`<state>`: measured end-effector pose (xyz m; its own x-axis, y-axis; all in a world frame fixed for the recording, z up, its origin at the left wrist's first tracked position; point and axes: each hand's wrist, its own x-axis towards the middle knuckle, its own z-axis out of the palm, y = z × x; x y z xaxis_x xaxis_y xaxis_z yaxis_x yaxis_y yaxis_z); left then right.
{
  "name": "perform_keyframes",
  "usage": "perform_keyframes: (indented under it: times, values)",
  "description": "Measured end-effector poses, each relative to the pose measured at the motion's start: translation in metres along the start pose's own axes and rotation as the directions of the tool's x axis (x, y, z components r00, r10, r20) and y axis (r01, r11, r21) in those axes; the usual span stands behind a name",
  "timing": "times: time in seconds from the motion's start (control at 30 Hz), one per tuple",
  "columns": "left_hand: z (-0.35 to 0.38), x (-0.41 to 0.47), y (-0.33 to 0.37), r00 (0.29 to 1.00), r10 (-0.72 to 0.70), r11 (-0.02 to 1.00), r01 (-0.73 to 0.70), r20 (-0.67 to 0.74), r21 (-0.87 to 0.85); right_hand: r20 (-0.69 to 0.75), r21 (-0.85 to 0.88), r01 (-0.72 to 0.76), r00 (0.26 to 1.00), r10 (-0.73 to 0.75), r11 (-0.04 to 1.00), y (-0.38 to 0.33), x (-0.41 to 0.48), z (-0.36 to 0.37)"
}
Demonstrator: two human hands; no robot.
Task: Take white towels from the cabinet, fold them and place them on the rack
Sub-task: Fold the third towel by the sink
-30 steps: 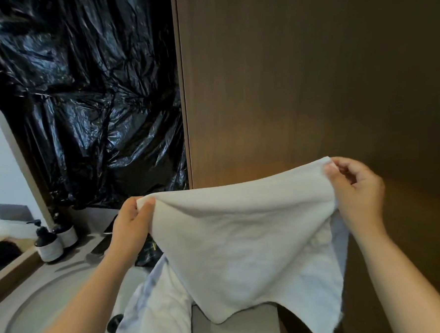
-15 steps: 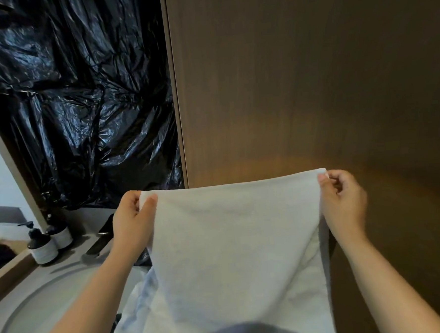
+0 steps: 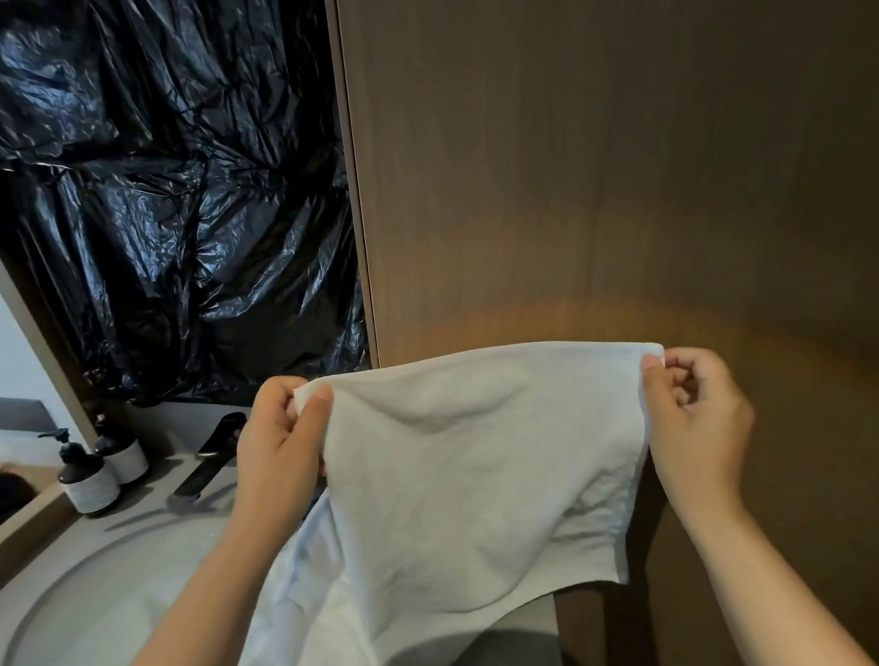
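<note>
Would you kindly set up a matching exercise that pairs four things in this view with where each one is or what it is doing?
Things:
1. white towel
2. left hand
3. pump bottle
4. black plastic sheet

Places or states:
A. stands beside the sink, far left
B. held up by its two top corners
C. hangs crumpled at upper left
D. pinches one top corner of the cloth

Pairs: 1-B, 2-D, 3-A, 4-C.

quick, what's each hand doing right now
Left hand: closed, pinching the white towel at its top left corner.
Right hand: closed, fingers pinching the towel's top right corner.
</note>
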<state>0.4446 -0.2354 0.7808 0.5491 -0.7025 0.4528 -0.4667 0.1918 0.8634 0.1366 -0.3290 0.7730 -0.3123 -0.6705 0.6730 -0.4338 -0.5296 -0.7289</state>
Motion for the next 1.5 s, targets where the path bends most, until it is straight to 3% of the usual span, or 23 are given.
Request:
perform_keyframes:
  times: [0.17,0.3,0.53,0.83,1.07,1.2,1.4,1.5]
  values:
    - [0.018,-0.017,0.027,0.995,-0.036,0.968,0.057,0.093,-0.244,0.007,0.13,-0.036,0.999,0.035,0.991,-0.017,-0.01,0.003]
    - [0.027,-0.016,0.046,0.979,-0.091,0.869,0.167,0.181,-0.466,0.01,0.229,-0.022,1.0,0.021,0.973,-0.031,-0.009,0.003]
    - [0.047,-0.033,0.004,0.935,-0.275,0.938,0.312,0.226,-0.15,0.271,-0.018,-0.129,0.954,0.129,0.992,-0.006,-0.042,0.01]
    - [0.041,-0.078,0.003,0.877,-0.317,0.838,0.437,0.361,-0.326,0.39,0.076,-0.347,0.873,0.293,0.935,-0.031,-0.104,0.02]
    - [0.037,-0.092,0.011,0.846,-0.349,0.78,0.5,0.402,-0.376,0.525,0.203,-0.453,0.798,0.294,0.868,-0.053,-0.126,0.024]
    - [0.036,-0.097,0.01,0.851,-0.324,0.817,0.472,0.414,-0.331,0.546,0.22,-0.438,0.796,0.262,0.871,-0.058,-0.134,0.029]
    - [0.03,-0.098,0.01,0.855,-0.333,0.851,0.454,0.397,-0.263,0.741,0.264,-0.611,0.624,0.248,0.746,-0.058,-0.129,0.02]
    - [0.027,-0.098,0.011,0.859,-0.328,0.864,0.441,0.394,-0.242,0.776,0.308,-0.626,0.601,0.192,0.717,-0.056,-0.127,0.015]
